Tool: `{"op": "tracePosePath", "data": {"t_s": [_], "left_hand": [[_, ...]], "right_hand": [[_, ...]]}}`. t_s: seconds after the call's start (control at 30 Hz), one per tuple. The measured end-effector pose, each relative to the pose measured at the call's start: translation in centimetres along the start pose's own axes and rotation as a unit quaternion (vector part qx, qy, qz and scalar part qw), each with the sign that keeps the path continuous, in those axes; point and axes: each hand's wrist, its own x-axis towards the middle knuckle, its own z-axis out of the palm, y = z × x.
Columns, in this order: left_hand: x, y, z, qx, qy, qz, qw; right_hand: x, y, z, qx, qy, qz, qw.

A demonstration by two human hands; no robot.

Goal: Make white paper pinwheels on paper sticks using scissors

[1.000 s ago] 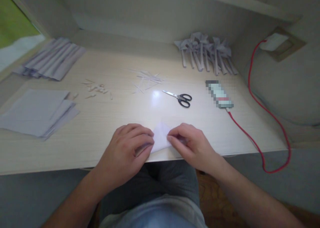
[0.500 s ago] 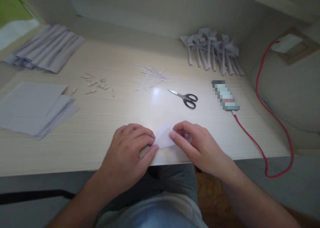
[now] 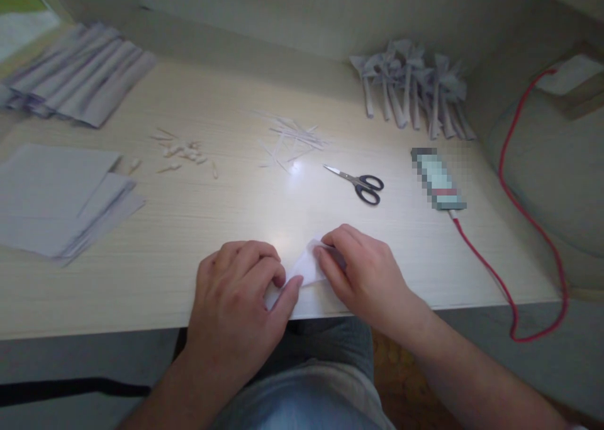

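Both hands, left hand (image 3: 236, 292) and right hand (image 3: 363, 270), pinch the folded paper (image 3: 306, 268), long axis slanting up-right.

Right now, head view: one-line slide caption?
Both hands, left hand and right hand, press a small white paper piece at the desk edge.

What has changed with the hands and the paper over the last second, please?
The small white paper shows less than before: the right hand has slid left over it, fingers curled on its upper edge, while the left hand keeps pressing its left end, thumb along the lower edge. Both hands held it throughout. The scissors, paper stacks and table are unmoved; only the camera shifted.
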Motion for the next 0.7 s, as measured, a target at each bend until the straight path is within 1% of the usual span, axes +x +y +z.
{"op": "tracePosePath", "data": {"t_s": [0.2,0.43,0.7], "left_hand": [[0.1,0.0,0.1,0.013,-0.002,-0.002,1.000],[0.1,-0.1,0.2,0.019,-0.006,-0.006,1.000],[0.0,-0.1,0.2,0.019,0.001,-0.005,1.000]], "right_hand": [[-0.2,-0.1,0.6,-0.002,0.017,0.003,1.000],[0.1,-0.1,1.1,-0.009,0.029,0.022,0.999],[-0.2,-0.1,1.3,-0.019,0.039,0.009,0.999]]}}
